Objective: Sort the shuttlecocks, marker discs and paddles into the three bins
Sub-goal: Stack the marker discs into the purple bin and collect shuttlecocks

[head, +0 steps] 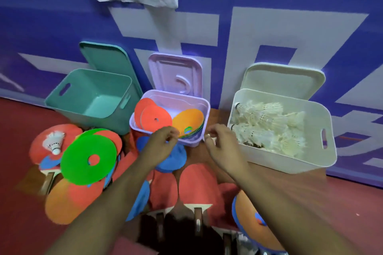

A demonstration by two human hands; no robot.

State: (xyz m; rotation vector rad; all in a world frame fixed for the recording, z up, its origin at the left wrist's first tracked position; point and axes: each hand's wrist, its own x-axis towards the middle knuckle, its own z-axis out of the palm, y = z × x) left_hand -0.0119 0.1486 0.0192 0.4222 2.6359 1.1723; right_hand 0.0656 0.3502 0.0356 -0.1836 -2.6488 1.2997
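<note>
My left hand sits at the front rim of the purple bin, fingers curled against the edge of the orange marker discs inside; I cannot tell whether they pinch one. My right hand hovers between that bin and the white bin of shuttlecocks, fingers loosely curled, nothing visible in them. On the floor, a green disc tops the left pile beside a loose shuttlecock; red paddles lie nearest me.

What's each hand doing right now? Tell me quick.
Left hand: curled at the orange disc; grip cannot be told.
Right hand: loosely curled, holding nothing.
</note>
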